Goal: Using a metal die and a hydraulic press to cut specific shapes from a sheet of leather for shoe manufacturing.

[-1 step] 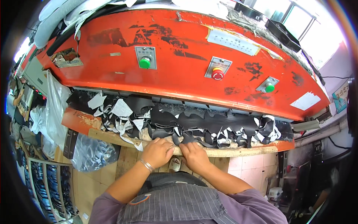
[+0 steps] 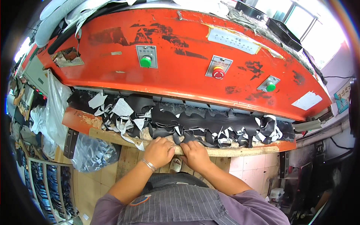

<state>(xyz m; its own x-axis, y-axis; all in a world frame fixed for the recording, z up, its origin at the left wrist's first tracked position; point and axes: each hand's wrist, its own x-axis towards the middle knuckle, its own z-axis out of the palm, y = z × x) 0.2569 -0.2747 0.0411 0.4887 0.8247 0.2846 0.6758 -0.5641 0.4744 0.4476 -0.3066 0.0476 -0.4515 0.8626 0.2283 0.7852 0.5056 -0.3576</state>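
Note:
My left hand [image 2: 159, 152] is closed, with bent fingers over the front edge of a worn, pale cutting board [image 2: 240, 151]. Close to its right, my right hand [image 2: 195, 155] has its fingers curled on the same edge. The undersides of both hands are hidden. Just beyond my fingers lies a long strip of black sheet material [image 2: 210, 122] with scalloped, cut-out edges. Ragged black and white offcuts [image 2: 122, 108] are heaped on the left of the board. More white-backed scraps [image 2: 270, 127] are bunched at its right end.
A red machine beam [image 2: 176, 71] spans the far side, carrying a green button [image 2: 146, 62], a red stop button [image 2: 218, 73] and another green button [image 2: 270, 87]. A clear plastic bag [image 2: 93, 153] of scraps sits lower left, beside a rack [image 2: 47, 183] of dark-blue items.

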